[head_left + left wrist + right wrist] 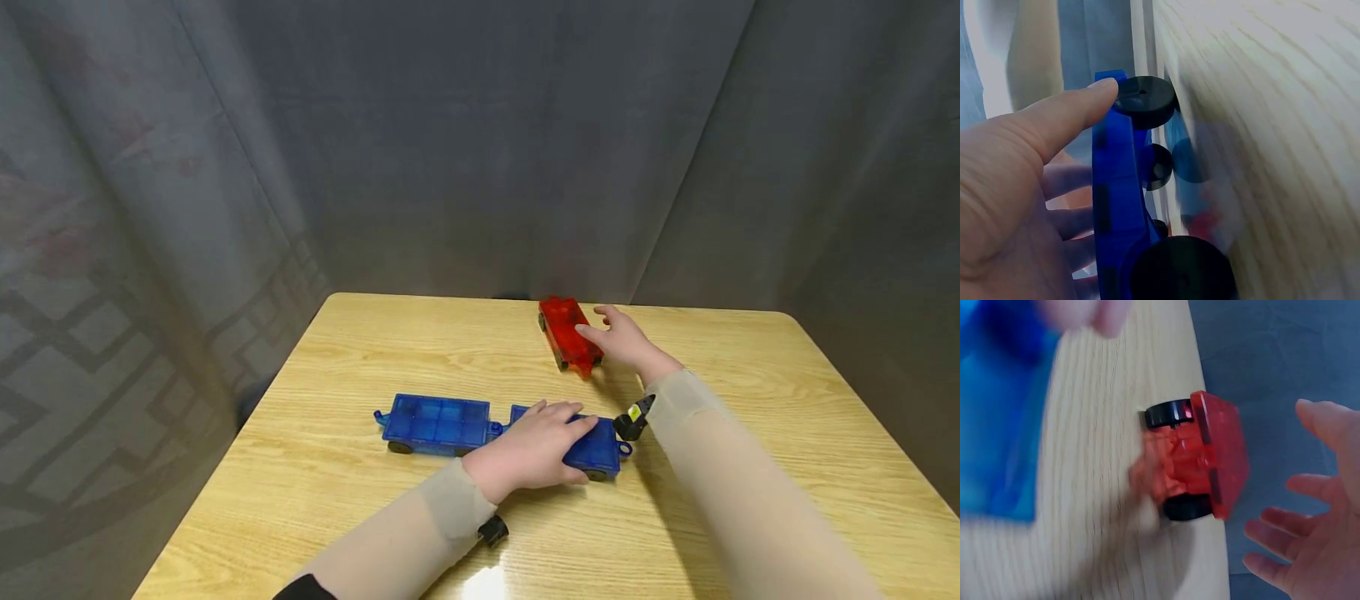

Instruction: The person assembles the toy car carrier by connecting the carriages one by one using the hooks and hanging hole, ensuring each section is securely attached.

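Two translucent blue toy wagons stand in a row on the table, end to end at their hitches. My left hand (534,448) spans the right-hand blue wagon (602,454). In the left wrist view its thumb (1075,115) presses the wagon's near side by a black wheel, and the other fingers lie across the top. The left-hand blue wagon (438,423) is untouched. Farther back, a translucent red toy wagon (564,327) stands on black wheels. My right hand (622,340) hovers at its right side; in the right wrist view the spread fingers are apart from it.
The light wood table (360,350) has its far edge just behind the red wagon. A grey curtain (480,167) hangs behind and around the table. Black wrist cameras are strapped on both arms over pale sleeves (735,467).
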Tool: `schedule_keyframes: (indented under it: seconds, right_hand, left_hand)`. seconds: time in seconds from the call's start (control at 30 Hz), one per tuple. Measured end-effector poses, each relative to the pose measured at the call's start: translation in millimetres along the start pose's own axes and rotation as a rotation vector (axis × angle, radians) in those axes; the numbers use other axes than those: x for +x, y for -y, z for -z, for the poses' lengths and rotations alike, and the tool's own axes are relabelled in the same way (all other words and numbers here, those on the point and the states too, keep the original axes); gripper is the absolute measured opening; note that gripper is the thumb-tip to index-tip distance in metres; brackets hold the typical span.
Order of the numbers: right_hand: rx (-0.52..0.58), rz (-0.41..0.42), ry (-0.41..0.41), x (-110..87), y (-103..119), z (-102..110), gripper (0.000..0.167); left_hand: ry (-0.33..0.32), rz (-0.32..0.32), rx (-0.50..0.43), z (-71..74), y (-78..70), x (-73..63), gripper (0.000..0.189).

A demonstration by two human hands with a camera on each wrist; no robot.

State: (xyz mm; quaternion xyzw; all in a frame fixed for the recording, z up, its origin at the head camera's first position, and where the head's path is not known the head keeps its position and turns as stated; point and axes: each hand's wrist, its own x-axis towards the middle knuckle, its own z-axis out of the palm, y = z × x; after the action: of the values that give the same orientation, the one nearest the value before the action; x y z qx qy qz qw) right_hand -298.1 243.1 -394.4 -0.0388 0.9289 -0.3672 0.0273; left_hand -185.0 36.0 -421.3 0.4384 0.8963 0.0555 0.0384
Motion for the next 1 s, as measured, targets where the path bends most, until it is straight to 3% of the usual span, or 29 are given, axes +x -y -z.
schedule_keyframes:
  seconds: [0.47, 0.8, 1.0]
  right_hand:
    - [-0.097, -0.177, 0.067, 30.0, 19.8, -21.9, 0.091]
    - [-0.107, -0.213, 0.090, 28.2, 15.4, -22.1, 0.090]
    - [-0.126, -0.214, 0.100, 28.0, 21.2, -24.8, 0.098]
  left_hand:
    - [-0.026, -0.019, 0.031, 1.3, -3.8, -0.5, 0.067]
    - [-0.021, -0.027, 0.001, -1.2, -6.6, -0.6, 0.069]
    - [-0.015, -0.030, 0.006, -1.7, -8.9, -1.7, 0.070]
